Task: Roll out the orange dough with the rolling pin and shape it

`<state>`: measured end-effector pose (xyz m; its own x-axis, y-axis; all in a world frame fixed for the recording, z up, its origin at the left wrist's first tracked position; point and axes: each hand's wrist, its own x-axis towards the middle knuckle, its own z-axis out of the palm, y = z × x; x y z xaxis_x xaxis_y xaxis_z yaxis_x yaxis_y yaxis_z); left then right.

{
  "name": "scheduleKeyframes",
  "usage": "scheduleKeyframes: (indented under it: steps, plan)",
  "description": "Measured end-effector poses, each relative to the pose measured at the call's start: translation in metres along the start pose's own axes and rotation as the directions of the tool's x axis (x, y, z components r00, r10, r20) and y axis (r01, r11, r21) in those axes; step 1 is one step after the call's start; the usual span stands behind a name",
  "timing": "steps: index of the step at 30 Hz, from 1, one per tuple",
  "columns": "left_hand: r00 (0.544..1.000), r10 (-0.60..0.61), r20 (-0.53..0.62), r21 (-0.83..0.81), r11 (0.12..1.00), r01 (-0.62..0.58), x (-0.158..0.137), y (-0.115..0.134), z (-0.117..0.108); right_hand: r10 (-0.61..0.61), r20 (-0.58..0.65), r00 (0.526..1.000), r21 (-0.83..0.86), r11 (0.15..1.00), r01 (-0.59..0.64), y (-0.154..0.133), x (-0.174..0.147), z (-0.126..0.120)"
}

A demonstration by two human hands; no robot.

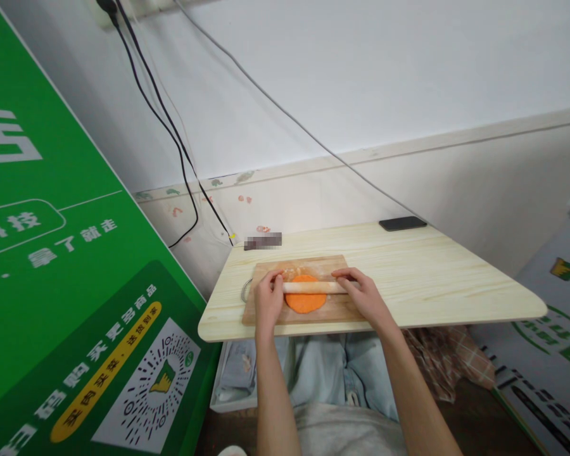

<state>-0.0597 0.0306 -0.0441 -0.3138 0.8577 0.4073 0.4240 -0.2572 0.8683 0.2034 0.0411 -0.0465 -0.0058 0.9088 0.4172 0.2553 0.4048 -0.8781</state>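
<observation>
A pale wooden rolling pin (308, 288) lies across a flat, round sheet of orange dough (306, 303). Beneath the dough is a wooden cutting board (261, 315) with a metal handle on its left side. My left hand (268, 299) has its fingers closed on the pin's left end. At the pin's right end, my right hand (361, 294) grips it between thumb and fingers. Part of the right end is hidden by that hand. Some whitish smears show on the board behind the dough.
The board rests on a light wood table (437, 285) against the wall. A black phone (402, 223) lies at the back right, and a blurred-out dark object (263, 241) at the back left. Cables hang along the wall. A green printed panel (99, 266) stands left.
</observation>
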Motion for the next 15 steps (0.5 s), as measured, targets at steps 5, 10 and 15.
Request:
scheduleKeyframes:
  steps: [5,10,15]
  plan:
    - [1.0,-0.015,0.011,-0.004,1.0,0.015,0.001,-0.0008,0.0001,0.012,-0.002,1.0,-0.001,1.0,-0.012,0.0003,-0.0003,0.0009]
    - [1.0,-0.024,0.004,0.006,1.0,0.024,0.0011,-0.0006,0.0002,0.0,-0.009,1.0,-0.014,1.0,0.0,0.0019,0.0001,0.001]
    - [1.0,-0.023,-0.001,0.002,1.0,0.023,0.0009,0.0006,0.0002,-0.008,0.0,1.0,-0.021,1.0,0.008,0.0012,0.0,0.0001]
